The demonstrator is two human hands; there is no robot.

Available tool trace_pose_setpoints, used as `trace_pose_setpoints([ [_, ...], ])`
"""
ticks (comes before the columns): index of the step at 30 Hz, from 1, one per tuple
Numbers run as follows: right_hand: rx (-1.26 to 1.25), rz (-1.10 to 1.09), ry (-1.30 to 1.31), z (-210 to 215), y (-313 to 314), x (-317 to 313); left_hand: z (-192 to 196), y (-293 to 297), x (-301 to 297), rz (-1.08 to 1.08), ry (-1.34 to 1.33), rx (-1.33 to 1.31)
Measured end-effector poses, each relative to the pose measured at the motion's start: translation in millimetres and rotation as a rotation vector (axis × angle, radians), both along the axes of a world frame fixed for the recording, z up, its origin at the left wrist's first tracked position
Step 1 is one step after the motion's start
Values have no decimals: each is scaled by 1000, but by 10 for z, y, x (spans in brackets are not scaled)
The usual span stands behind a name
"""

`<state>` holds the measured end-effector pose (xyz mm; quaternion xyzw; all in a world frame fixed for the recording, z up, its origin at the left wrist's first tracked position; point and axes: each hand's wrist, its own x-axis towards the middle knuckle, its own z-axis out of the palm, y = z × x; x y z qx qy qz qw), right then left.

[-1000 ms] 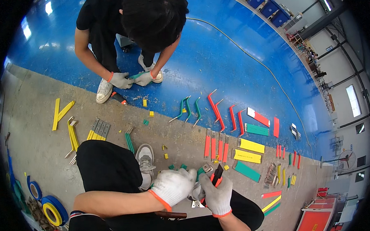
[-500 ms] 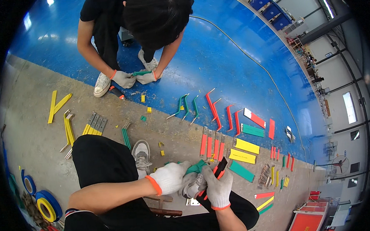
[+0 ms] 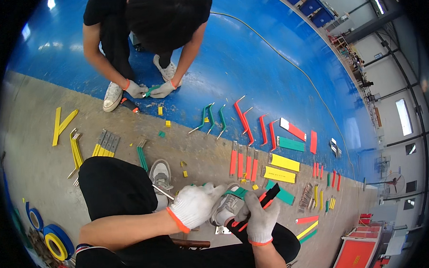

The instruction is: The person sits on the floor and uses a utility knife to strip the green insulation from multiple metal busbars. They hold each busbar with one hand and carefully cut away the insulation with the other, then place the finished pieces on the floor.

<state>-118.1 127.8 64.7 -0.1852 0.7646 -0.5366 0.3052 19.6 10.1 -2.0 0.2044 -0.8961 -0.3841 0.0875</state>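
Observation:
My left hand (image 3: 196, 207), in a white glove with an orange cuff, is closed around a green-sleeved metal bar (image 3: 238, 192). A bare metal end sticks out on the hand's left side, and the green part shows above my shoe, between the hands. My right hand (image 3: 262, 220), gloved too, is closed on a red-and-black tool (image 3: 270, 194); its black end points up and right, and its exact kind is partly hidden by the fingers. The right fingertips are close by the green sleeve; whether they touch it I cannot tell.
Opposite, a co-worker's gloved hands (image 3: 148, 91) hold a green piece. Red bars (image 3: 244, 162), yellow sleeves (image 3: 279, 174) and bent green bars (image 3: 209, 117) lie on the floor ahead and to the right. Yellow bars (image 3: 75, 152) and tape rolls (image 3: 56, 241) are at left.
The bar's bare metal end now shows to the left of my left hand. My right hand and its tool have shifted slightly right. The whole view has moved a little.

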Motion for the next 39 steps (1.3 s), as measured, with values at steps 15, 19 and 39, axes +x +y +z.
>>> trace_pose_setpoints([
  [15, -72, -78, -77, 215, 75, -42, 125, -126, -115, 95, 85, -35],
  [19, 22, 25, -101, 228, 143, -106, 111, -134, -74, 129, 182, 93],
  [39, 262, 226, 373, -37, 59, -53, 27, -69, -93, 206, 94, -177],
])
